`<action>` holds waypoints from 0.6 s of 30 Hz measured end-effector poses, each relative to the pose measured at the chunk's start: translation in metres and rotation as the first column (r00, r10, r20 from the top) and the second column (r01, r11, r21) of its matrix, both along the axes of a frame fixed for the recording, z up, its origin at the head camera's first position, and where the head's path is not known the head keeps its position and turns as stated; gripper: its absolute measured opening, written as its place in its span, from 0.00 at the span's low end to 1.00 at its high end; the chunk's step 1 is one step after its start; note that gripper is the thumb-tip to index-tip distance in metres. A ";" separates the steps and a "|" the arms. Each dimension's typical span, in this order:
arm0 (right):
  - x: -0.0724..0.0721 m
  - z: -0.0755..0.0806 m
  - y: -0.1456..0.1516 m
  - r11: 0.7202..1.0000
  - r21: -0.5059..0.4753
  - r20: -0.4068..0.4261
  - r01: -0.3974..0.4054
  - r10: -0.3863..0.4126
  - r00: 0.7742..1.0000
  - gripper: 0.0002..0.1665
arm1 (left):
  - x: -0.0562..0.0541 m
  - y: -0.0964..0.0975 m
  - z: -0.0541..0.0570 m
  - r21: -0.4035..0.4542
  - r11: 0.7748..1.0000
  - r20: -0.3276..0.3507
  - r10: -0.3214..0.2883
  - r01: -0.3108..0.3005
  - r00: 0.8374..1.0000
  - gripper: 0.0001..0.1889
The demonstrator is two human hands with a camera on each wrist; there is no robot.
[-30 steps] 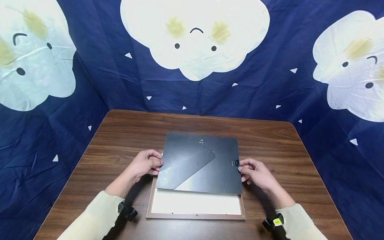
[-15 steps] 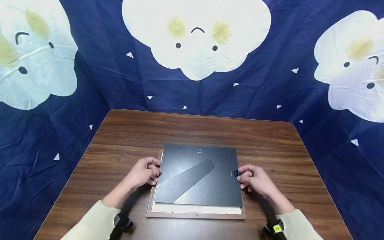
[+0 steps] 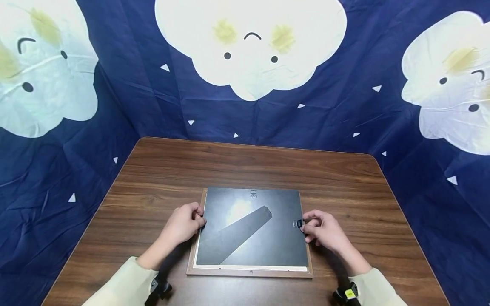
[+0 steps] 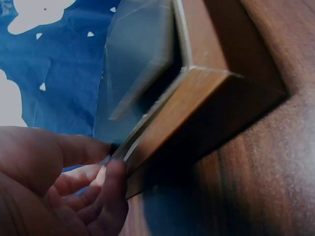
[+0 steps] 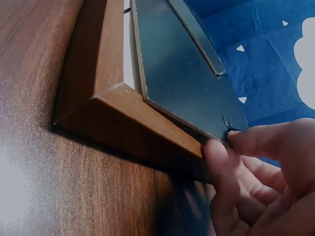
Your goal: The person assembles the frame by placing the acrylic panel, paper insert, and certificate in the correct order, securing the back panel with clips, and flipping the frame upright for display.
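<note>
A dark backing board [image 3: 279, 238] with a slanted stand leg [image 3: 245, 233] lies over a brown wooden picture frame [image 3: 250, 272], almost filling its opening. Along the near side a thin strip of white shows between board and frame. At the board's left edge, my left hand [image 3: 184, 223] pinches it between thumb and fingers. My right hand [image 3: 323, 229] pinches the opposite edge beside a small black tab [image 3: 300, 223]. In the right wrist view the board's corner sits at the frame's [image 5: 133, 118] inner rim, slightly raised.
The frame lies on a wood-grain table [image 3: 153, 170]. Blue fabric [image 3: 134, 85] printed with white clouds hangs around the back and both sides. Each wrist wears a small black camera [image 3: 346, 293].
Both hands have drawn the backing board nearer and lowered it over the frame. The wide white area seen at the near side has narrowed to a strip.
</note>
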State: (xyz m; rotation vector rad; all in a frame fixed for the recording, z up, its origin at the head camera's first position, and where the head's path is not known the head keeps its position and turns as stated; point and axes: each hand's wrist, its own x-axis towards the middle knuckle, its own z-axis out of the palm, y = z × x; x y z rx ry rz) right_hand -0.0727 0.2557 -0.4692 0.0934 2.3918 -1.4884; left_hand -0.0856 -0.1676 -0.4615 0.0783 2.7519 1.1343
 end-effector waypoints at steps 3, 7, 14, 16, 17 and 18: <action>0.001 0.000 -0.001 0.997 0.074 -0.052 -0.015 0.019 0.998 0.16 | 0.001 0.004 -0.001 -0.105 0.994 -0.070 -0.014 0.007 0.997 0.07; 0.001 -0.002 -0.002 0.992 0.122 -0.083 -0.023 0.033 0.996 0.16 | 0.001 0.005 0.001 -0.142 0.990 -0.089 -0.021 0.008 0.996 0.07; 0.000 -0.002 -0.005 0.989 0.150 -0.084 -0.007 0.020 0.996 0.16 | -0.001 -0.001 -0.003 -0.147 0.989 -0.080 0.008 -0.019 0.997 0.14; 0.000 -0.002 -0.005 0.988 0.152 -0.073 -0.003 0.014 0.997 0.16 | -0.002 -0.002 -0.005 -0.118 0.992 -0.051 0.027 -0.033 0.998 0.19; 0.000 -0.002 -0.005 0.989 0.149 -0.067 0.000 0.010 0.998 0.16 | -0.002 -0.003 -0.006 -0.101 0.994 -0.036 0.037 -0.040 0.999 0.22; 0.000 -0.002 -0.005 0.989 0.146 -0.061 0.004 0.005 0.998 0.16 | -0.003 -0.003 -0.006 -0.091 0.995 -0.023 0.045 -0.047 0.999 0.24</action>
